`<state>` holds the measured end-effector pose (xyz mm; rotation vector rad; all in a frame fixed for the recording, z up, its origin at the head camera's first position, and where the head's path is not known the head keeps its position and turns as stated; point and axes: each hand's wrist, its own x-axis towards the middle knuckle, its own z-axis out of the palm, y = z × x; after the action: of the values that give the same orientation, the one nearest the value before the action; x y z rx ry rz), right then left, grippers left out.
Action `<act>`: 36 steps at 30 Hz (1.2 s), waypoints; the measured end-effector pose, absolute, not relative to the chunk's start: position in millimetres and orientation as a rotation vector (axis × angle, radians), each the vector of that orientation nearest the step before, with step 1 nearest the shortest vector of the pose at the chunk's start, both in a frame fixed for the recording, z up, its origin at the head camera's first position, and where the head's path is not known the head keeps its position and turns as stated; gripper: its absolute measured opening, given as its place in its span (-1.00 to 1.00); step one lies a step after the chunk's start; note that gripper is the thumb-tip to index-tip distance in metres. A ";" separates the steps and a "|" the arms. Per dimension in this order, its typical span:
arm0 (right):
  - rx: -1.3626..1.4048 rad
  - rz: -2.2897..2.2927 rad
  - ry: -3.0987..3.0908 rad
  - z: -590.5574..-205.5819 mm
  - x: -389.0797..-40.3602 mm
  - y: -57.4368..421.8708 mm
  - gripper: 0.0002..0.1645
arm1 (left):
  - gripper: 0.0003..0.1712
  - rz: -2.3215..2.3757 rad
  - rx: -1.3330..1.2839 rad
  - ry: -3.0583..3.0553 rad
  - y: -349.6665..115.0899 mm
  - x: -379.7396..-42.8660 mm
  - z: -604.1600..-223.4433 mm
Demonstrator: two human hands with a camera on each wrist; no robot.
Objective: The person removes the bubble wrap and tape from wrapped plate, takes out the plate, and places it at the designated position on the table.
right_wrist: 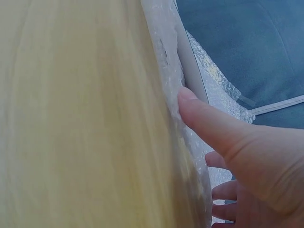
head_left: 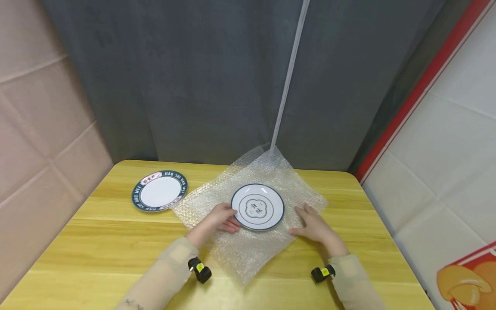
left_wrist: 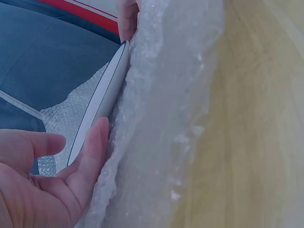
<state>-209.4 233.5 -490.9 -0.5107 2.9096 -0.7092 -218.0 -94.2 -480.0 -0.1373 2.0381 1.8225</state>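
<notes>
A white plate (head_left: 257, 207) with a dark rim and a flower-shaped emblem with characters sits over a sheet of bubble wrap (head_left: 248, 254). My left hand (head_left: 224, 218) is at its left edge, thumb above the rim and fingers by its underside; the left wrist view shows the plate (left_wrist: 97, 99) edge-on between them. To the right of the plate, my right hand (head_left: 314, 224) lies with fingers spread over the bubble wrap, apart from the rim. The right wrist view shows the right thumb against the wrap (right_wrist: 166, 61); whether the fingers press it, I cannot tell.
A second plate (head_left: 160, 191) with a dark lettered rim lies at the back left of the wooden table (head_left: 97, 254), close to the wrap's left corner. A grey curtain (head_left: 201, 86) hangs behind the table. Pale panels stand on both sides.
</notes>
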 end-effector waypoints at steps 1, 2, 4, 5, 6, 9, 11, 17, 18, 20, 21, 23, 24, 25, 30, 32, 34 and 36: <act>-0.506 -0.704 2.908 -490.7 -209.1 232.9 0.13 | -0.44 1.832 -0.139 2.030 -93.5 -218.0 -480.4; -0.498 -0.699 2.905 -490.5 -208.9 232.5 0.13 | -0.45 1.840 -0.142 2.027 -92.9 -217.9 -480.8; -0.494 -0.689 2.904 -490.1 -208.6 231.6 0.13 | -0.46 1.857 -0.149 2.019 -92.0 -217.8 -482.0; -0.492 -0.685 2.904 -489.8 -208.3 231.2 0.13 | -0.45 1.864 -0.158 2.015 -91.5 -218.1 -482.7; -0.488 -0.680 2.904 -489.8 -208.3 231.0 0.13 | -0.45 1.870 -0.166 2.014 -91.2 -218.5 -483.6; -0.478 -0.674 2.911 -489.1 -208.5 230.8 0.14 | -0.43 1.880 -0.185 2.020 -90.0 -219.9 -486.7; -0.473 -0.672 2.913 -488.8 -208.5 230.9 0.14 | -0.42 1.884 -0.200 2.024 -89.2 -221.0 -488.1; -0.467 -0.659 2.916 -489.1 -208.8 231.7 0.15 | -0.44 1.906 -0.221 2.042 -87.1 -221.8 -490.2; -0.466 -0.658 2.915 -489.3 -208.9 231.7 0.15 | -0.43 1.912 -0.228 2.041 -86.8 -221.8 -490.5; -0.462 -0.657 2.912 -489.7 -209.0 231.8 0.15 | -0.42 1.924 -0.244 2.036 -86.5 -221.7 -490.9; -0.460 -0.655 2.911 -489.8 -209.1 231.8 0.15 | -0.42 1.929 -0.250 2.032 -86.3 -221.6 -490.9; -0.461 -0.652 2.909 -490.1 -209.2 231.8 0.15 | -0.42 1.945 -0.262 2.017 -85.9 -221.6 -490.9; -0.461 -0.651 2.908 -490.3 -209.2 231.9 0.15 | -0.43 1.955 -0.260 2.012 -85.8 -221.4 -491.0; -0.458 -0.650 2.907 -490.5 -209.3 231.8 0.15 | -0.43 1.967 -0.266 2.003 -85.5 -221.3 -490.8; -0.457 -0.659 2.900 -491.0 -209.8 231.6 0.15 | -0.44 2.027 -0.285 1.974 -85.3 -220.8 -491.3; -0.458 -0.660 2.898 -491.5 -210.0 231.6 0.15 | -0.43 2.044 -0.289 1.974 -85.3 -220.7 -491.7; -0.453 -0.655 2.896 -492.2 -210.3 231.7 0.15 | -0.43 2.053 -0.291 1.976 -85.3 -220.4 -491.6; -0.454 -0.651 2.898 -493.1 -210.4 231.8 0.15 | -0.43 2.062 -0.297 1.973 -85.5 -220.3 -491.1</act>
<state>-210.4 231.8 -493.1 -0.4543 2.8984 -0.6506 -220.3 -85.5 -491.1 -0.2972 1.9734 2.0617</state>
